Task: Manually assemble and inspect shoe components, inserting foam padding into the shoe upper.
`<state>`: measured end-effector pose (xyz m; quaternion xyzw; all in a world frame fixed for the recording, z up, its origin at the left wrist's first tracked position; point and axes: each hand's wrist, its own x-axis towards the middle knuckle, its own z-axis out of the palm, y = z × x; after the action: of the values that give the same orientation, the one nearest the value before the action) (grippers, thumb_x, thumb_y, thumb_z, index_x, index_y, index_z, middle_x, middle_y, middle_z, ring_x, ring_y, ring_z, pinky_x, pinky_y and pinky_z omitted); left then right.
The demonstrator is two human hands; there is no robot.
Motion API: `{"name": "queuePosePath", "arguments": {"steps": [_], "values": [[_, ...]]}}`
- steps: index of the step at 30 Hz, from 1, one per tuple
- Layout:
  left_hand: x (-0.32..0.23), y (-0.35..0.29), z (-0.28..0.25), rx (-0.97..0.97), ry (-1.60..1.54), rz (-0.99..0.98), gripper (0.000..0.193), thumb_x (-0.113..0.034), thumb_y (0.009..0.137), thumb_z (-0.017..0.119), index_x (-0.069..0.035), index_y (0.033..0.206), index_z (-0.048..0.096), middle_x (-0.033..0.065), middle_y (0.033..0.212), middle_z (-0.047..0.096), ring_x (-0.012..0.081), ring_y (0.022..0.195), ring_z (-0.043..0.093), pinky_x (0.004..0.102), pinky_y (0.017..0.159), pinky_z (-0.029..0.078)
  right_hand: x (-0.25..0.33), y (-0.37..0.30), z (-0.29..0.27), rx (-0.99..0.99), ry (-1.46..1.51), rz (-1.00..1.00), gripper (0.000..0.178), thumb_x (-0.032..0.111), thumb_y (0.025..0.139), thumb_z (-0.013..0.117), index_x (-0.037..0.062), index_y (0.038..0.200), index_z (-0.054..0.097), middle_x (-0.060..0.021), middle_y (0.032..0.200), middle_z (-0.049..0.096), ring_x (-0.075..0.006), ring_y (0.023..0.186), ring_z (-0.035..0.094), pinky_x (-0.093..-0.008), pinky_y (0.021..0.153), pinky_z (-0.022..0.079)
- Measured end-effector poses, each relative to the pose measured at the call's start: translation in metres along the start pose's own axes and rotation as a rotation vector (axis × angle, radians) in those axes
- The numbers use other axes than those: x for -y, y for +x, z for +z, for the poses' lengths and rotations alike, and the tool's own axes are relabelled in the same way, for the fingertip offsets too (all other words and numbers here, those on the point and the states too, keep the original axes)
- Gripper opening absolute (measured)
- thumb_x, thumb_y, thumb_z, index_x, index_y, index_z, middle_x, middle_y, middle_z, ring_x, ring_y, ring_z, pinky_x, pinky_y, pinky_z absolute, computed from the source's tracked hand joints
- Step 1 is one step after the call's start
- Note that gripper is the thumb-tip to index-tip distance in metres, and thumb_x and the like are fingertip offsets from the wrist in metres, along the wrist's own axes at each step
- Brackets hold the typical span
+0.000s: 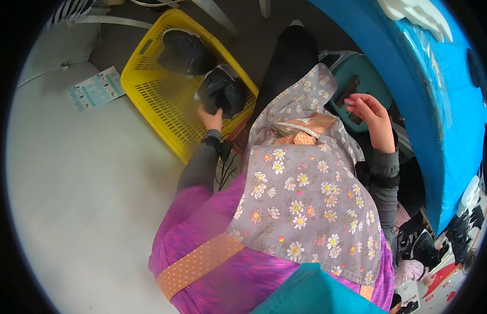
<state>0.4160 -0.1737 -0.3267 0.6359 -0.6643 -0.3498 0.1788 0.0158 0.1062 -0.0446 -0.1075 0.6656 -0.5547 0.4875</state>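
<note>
My left hand (211, 119) reaches into a yellow plastic basket (140, 78). Its fingers and thumb close on the edge of a black, rounded, shoe-like piece (222, 94) with a whitish edge. A second black piece (185, 53) of similar look lies farther back in the same basket. Off to the right, my right hand (373, 119) is raised with its fingers loosely bent and apart, and nothing shows in it. Below and beside it is a teal surface (361, 78) bearing a dark brown part (349, 89).
A large blue padded or wrapped curved surface (411, 104) runs along the right. A printed sheet (97, 89) lies left of the basket on a pale surface (71, 183). My flowered apron (306, 204) covers my lap. Black cords (223, 172) hang near my left wrist.
</note>
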Motion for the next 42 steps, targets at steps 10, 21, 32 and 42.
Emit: {"name": "queuePosePath", "arguments": {"steps": [10, 21, 32, 42], "values": [[-0.012, -0.017, 0.052, 0.123, -0.71, -0.493, 0.095, 0.007, 0.074, 0.05, -0.018, 0.156, 0.008, 0.0179, 0.147, 0.032, 0.0386, 0.12, 0.048, 0.043, 0.094, 0.046, -0.019, -0.008, -0.01, -0.098, 0.041, 0.084, 0.028, 0.019, 0.1, 0.054, -0.0019, 0.117, 0.061, -0.0115, 0.113, 0.067, -0.0159, 0.1, 0.064, -0.0297, 0.096, 0.048], [-0.017, 0.005, 0.071, -0.041, -0.282, -0.281, 0.092, 0.01, 0.072, 0.05, -0.006, 0.154, 0.01, 0.024, 0.152, 0.026, 0.0393, 0.14, 0.029, 0.0403, 0.116, 0.02, -0.018, -0.008, -0.01, -0.121, -0.023, 0.089, 0.027, 0.022, 0.101, 0.053, 0.0013, 0.118, 0.061, -0.009, 0.112, 0.068, -0.0137, 0.098, 0.065, -0.0278, 0.092, 0.048], [-0.005, 0.072, 0.003, 0.579, -0.261, -0.704, 0.086, -0.003, 0.078, 0.058, -0.006, 0.152, 0.015, 0.027, 0.138, 0.035, 0.0416, 0.11, 0.052, 0.048, 0.085, 0.054, -0.024, -0.017, -0.017, -0.136, 0.014, 0.054, 0.03, 0.021, 0.101, 0.053, -0.0013, 0.119, 0.061, -0.0115, 0.114, 0.067, -0.0168, 0.101, 0.065, -0.0303, 0.096, 0.048], [0.039, 0.136, 0.036, 1.214, 1.046, 0.05, 0.04, -0.018, 0.08, 0.07, 0.0, 0.115, 0.061, 0.0272, 0.119, 0.056, 0.0416, 0.099, 0.055, 0.0522, 0.075, 0.05, -0.019, -0.023, -0.011, -0.151, -0.03, 0.075, 0.029, 0.021, 0.101, 0.053, -0.0002, 0.119, 0.061, -0.0094, 0.112, 0.067, -0.0162, 0.103, 0.064, -0.0294, 0.096, 0.047]]}}
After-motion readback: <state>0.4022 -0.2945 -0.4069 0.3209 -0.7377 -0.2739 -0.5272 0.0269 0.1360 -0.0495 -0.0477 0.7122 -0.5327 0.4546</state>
